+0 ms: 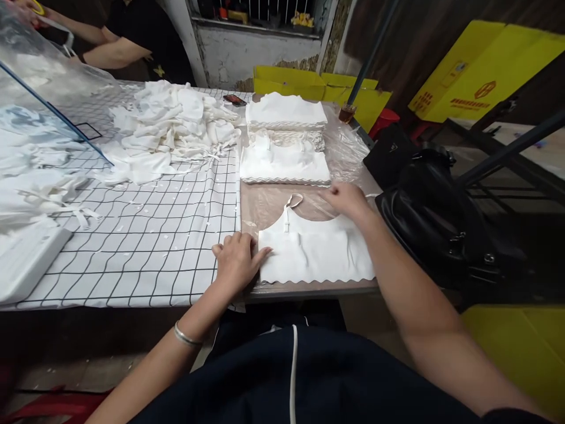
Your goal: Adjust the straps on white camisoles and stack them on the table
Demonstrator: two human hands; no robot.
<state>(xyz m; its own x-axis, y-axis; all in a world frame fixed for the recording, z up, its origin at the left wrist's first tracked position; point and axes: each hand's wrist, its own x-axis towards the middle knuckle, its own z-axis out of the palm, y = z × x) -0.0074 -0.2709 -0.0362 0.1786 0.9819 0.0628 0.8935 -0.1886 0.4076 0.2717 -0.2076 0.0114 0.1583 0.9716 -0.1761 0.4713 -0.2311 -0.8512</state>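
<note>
White garment [318, 253] lying flat on the brown tabletop [265, 203].
From afar, I'm resting the left hand [238, 259], thumb spread, at its left edge; the right hand [346, 200] is hovering curled near its top right, holding what I can't tell.

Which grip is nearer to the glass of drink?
Right. The right grip is in front of the glass; the left grip is farther, at the left edge of the flat white garment.

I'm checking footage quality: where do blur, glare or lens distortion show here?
In the head view, the right hand looks slightly blurred; the clear plastic film shows streaks of glare; the right forearm looks stretched toward the corner, likely wide-angle distortion.
</note>
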